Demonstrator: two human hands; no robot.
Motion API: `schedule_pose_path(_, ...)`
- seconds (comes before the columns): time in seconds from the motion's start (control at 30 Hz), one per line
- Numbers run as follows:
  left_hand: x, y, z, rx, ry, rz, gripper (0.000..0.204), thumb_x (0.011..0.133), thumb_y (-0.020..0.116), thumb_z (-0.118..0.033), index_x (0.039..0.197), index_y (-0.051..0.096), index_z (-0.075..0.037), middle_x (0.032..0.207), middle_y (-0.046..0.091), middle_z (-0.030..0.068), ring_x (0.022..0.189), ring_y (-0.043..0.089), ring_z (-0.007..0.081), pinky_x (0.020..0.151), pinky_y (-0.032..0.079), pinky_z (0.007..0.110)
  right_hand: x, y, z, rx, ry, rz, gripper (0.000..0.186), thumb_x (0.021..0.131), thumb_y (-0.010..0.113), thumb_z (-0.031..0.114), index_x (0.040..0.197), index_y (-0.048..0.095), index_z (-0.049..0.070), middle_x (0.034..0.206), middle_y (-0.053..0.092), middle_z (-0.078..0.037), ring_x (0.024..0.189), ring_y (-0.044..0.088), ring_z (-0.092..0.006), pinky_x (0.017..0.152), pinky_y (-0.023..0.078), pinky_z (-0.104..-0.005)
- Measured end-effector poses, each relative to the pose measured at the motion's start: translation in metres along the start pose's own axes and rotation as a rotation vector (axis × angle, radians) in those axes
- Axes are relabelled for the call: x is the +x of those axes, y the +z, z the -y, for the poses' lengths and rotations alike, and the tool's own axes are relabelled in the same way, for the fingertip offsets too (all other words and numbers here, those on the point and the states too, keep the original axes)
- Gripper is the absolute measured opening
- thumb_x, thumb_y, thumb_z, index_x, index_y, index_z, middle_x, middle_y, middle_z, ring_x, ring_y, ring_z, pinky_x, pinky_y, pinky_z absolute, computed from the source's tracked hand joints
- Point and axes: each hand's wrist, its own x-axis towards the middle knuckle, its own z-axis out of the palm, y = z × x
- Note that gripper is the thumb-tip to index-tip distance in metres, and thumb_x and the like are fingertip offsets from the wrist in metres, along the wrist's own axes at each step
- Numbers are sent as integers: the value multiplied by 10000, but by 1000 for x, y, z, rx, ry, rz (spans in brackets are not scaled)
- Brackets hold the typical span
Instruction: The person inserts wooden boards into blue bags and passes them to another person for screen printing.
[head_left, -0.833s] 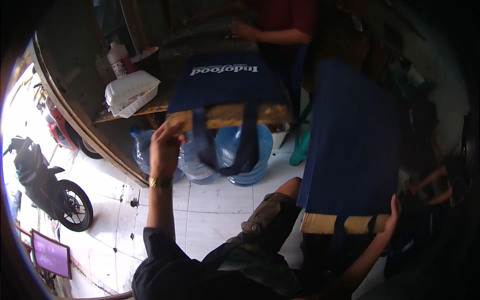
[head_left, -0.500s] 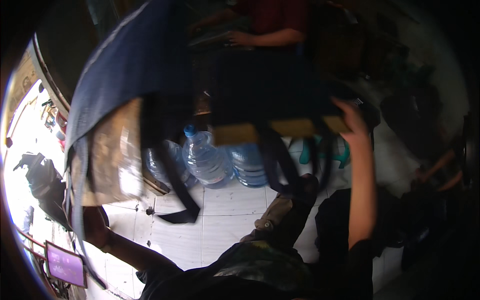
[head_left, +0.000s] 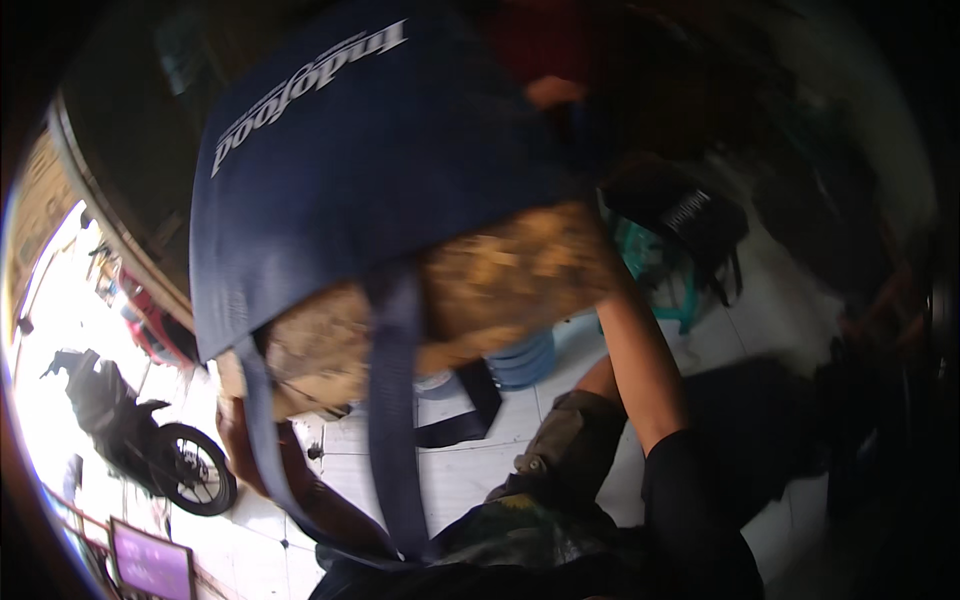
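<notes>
A navy cloth bag (head_left: 380, 160) with white lettering fills the upper middle, tilted, over a stained brown board (head_left: 510, 270) that sticks out of its mouth, with long straps (head_left: 395, 420) hanging down. My left hand (head_left: 250, 450) grips the board's lower left end, its fingers partly hidden. My right hand (head_left: 610, 295) reaches up to the board's right end; its fingers are hidden behind it.
Blue water bottles (head_left: 520, 360) stand behind the board. Another dark bag (head_left: 680, 220) rests on a teal stool (head_left: 680, 305). A co-worker's hand (head_left: 555, 90) shows at the top. A motorbike (head_left: 130, 430) and purple panel (head_left: 150, 560) are at left.
Both my hands have shifted. The bag and board swung up and across, now covering much of the table and bottles, with the bag's lettered face turned toward the camera.
</notes>
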Motion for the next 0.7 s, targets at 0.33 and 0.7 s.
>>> schedule_pose_path(0.33,-186,182,42,-419,-923,861,245,896,576,-77,1125,526,-5,973,600,43,848,568,122,780,460,280,-403,-26,-159,435,273,-637,411,901,536,241,1234,515,1,1167,540,-198,997,582,-284,809,485,-399)
schedule_pose_path(0.7,-327,215,98,-587,-1197,1323,231,930,565,-109,1125,528,9,993,650,97,855,629,153,793,488,280,-563,-40,-210,505,654,-1344,333,934,472,187,1198,547,-3,974,632,-155,815,640,-192,661,514,-350)
